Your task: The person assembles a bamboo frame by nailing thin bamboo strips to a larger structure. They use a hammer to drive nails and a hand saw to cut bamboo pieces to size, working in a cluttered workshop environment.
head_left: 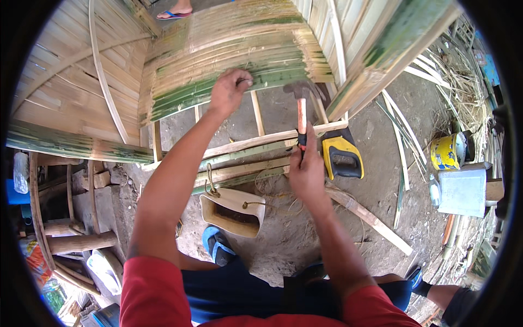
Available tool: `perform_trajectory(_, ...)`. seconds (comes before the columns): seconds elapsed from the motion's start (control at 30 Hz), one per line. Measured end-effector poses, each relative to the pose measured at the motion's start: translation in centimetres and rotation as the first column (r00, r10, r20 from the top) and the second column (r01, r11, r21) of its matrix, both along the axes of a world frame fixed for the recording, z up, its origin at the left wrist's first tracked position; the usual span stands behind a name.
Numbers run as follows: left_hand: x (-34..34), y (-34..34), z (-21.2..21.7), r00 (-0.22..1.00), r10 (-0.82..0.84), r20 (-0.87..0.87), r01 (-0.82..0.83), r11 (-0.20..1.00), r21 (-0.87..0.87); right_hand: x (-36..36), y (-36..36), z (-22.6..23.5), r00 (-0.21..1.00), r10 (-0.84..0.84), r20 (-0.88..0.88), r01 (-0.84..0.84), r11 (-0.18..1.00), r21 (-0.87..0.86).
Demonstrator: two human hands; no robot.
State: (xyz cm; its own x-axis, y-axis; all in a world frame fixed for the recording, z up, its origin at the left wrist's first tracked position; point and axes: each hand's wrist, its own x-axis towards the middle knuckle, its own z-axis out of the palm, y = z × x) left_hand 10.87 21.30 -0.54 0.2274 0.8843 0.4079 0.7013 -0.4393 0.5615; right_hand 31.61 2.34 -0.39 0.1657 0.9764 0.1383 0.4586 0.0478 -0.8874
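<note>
My right hand (pixel 308 170) grips a claw hammer (pixel 302 111) by its worn red and white handle, with the head raised near the right end of the bamboo slats. My left hand (pixel 226 91) is closed in a pinch over the near green edge of the bamboo slat panel (pixel 229 52). Whatever its fingers hold is too small to make out. Below the panel, a thin wooden crosspiece (pixel 239 145) joins the two sides of the frame. A handsaw (pixel 330 148) with a yellow and black handle lies right of my right hand.
A cream plastic container (pixel 231 199) with rope tied to it stands near my feet. Loose bamboo strips (pixel 400 139) litter the ground at right, near a yellow bucket (pixel 444 151). A wooden ladder-like frame (pixel 81 243) stands at left. Another person's foot (pixel 177 10) shows beyond the panel.
</note>
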Motion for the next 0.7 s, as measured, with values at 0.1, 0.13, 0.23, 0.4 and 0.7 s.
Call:
perform_trajectory(0.1, 0.1, 0.5, -2.1, 0.999, 0.054, -0.009, -0.054, 0.999, 0.004, 0.2, 0.1, 3.2, 0.994, 0.095, 0.052, -0.093, 0.995, -0.044)
perform_trajectory(0.13, 0.1, 0.5, -2.5, 0.997, 0.081, -0.011, -0.081, 0.996, -0.034, 0.1, 0.3, 4.1, 0.990, 0.118, 0.080, -0.119, 0.993, 0.006)
perform_trajectory(0.23, -0.2, 0.1, -2.7, 0.998, 0.056, 0.011, -0.057, 0.997, 0.051, -0.8, 0.9, 5.9, 0.970, 0.139, 0.197, -0.180, 0.961, 0.209)
perform_trajectory(0.4, 0.1, 0.0, -2.4, 0.997, 0.073, 0.003, -0.073, 0.997, -0.016, -3.1, 3.6, 6.0, 0.911, 0.191, 0.365, -0.246, 0.963, 0.111)
perform_trajectory(0.7, -5.2, -2.5, -2.7, 0.993, 0.000, -0.115, 0.020, 0.984, 0.178, -3.1, 0.0, 10.7, 0.951, 0.114, 0.287, -0.199, 0.937, 0.288)
